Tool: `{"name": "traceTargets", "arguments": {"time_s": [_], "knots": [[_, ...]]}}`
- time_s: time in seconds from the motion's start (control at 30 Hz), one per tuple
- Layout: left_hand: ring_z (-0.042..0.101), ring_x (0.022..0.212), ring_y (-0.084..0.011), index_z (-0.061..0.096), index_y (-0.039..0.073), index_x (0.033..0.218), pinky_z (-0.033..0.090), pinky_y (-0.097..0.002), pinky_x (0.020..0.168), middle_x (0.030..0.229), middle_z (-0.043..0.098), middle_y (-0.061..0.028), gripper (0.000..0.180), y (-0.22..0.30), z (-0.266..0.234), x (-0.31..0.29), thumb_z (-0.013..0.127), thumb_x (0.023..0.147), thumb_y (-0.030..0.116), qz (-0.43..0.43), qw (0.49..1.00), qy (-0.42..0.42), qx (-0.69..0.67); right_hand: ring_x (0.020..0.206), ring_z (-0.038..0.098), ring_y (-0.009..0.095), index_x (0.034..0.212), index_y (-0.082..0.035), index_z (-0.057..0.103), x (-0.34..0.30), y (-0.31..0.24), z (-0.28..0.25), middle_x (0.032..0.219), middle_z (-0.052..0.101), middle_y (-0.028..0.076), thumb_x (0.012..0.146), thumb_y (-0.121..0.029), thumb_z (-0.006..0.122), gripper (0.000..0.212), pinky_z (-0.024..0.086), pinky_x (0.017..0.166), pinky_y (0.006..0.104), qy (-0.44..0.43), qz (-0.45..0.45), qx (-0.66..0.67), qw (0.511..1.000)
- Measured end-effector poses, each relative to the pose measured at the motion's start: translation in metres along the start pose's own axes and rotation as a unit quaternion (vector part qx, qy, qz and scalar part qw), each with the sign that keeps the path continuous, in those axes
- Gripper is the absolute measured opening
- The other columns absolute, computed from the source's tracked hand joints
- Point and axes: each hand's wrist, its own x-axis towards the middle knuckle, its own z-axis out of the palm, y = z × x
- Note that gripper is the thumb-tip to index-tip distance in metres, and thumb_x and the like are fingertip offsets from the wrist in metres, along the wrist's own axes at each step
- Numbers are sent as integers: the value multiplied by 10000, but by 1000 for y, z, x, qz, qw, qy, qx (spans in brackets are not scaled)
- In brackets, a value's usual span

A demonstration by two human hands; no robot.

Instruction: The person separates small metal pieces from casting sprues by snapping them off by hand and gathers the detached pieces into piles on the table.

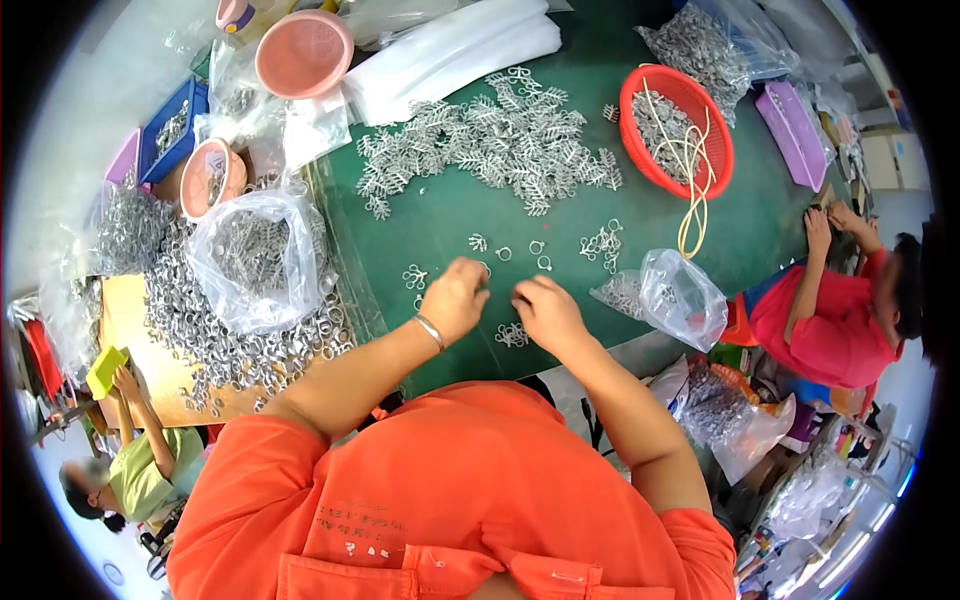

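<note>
Over the near part of the green table [430, 235], my left hand [455, 300] is curled with its fingers pinched together beside a small metal ring. Just to its right, my right hand [552, 315] has thumb and fingers closed too. Whatever either hand pinches is too small to make out. Beyond them lie a single leaf-shaped piece [478, 243] and a silver ring [504, 254]. Small clusters of rings rest left of my left hand [414, 278] and farther right [602, 245]. Below my right fingertips sits another metal cluster [512, 335].
A broad heap of leaf-shaped metal pieces [490, 140] spreads across the far side. Right stand a red basket [632, 125] with cords and a clear bag [685, 300]. Left are a bag of parts [255, 255] and loose rings [200, 340]. Co-workers sit at both sides.
</note>
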Motion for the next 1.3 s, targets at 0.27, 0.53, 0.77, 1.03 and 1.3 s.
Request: {"name": "traceTargets", "arguments": {"time_s": [0.27, 0.53, 0.77, 1.03, 1.3], "knots": [[607, 687, -269, 575, -1, 785, 503, -341, 645, 731, 592, -126, 167, -23, -3, 14, 697, 678, 40, -45, 999, 9, 22, 773, 578, 318, 803, -5, 576, 40, -7, 26, 794, 575, 134, 722, -20, 615, 91, 465, 674, 379, 52, -25, 113, 992], [630, 672, -148, 609, -15, 876, 505, -264, 626, 763, 642, -103, 162, -27, -12, 4, 662, 728, 22, -158, 975, -3, -158, 718, 595, 263, 865, 1, 584, 27, -2, 20, 808, 576, 126, 735, 54, 581, 141, 481, 648, 331, 99, 12, 198, 975], [587, 740, -287, 604, 6, 943, 490, -358, 683, 817, 571, -140, 211, -18, -1, 17, 599, 732, 4, 4, 999, 36, -17, 827, 550, 331, 883, -19, 585, 50, -4, 28, 873, 553, 131, 729, 34, 555, 165, 462, 720, 403, 206, -42, 14, 978], [577, 736, -303, 585, 15, 885, 486, -372, 675, 820, 558, -139, 173, -16, 1, 25, 610, 714, 15, 15, 998, 14, 55, 824, 559, 316, 913, -24, 579, 46, 10, 10, 875, 559, 133, 739, 20, 578, 180, 472, 716, 390, 162, -58, -34, 985], [602, 644, -221, 611, -4, 816, 489, -312, 610, 784, 605, -137, 65, -8, -5, 21, 604, 753, 11, -57, 993, 6, -99, 837, 581, 307, 833, -17, 611, 20, 54, -37, 880, 582, 156, 730, 50, 570, 129, 476, 751, 365, 188, 50, 37, 980]]}}
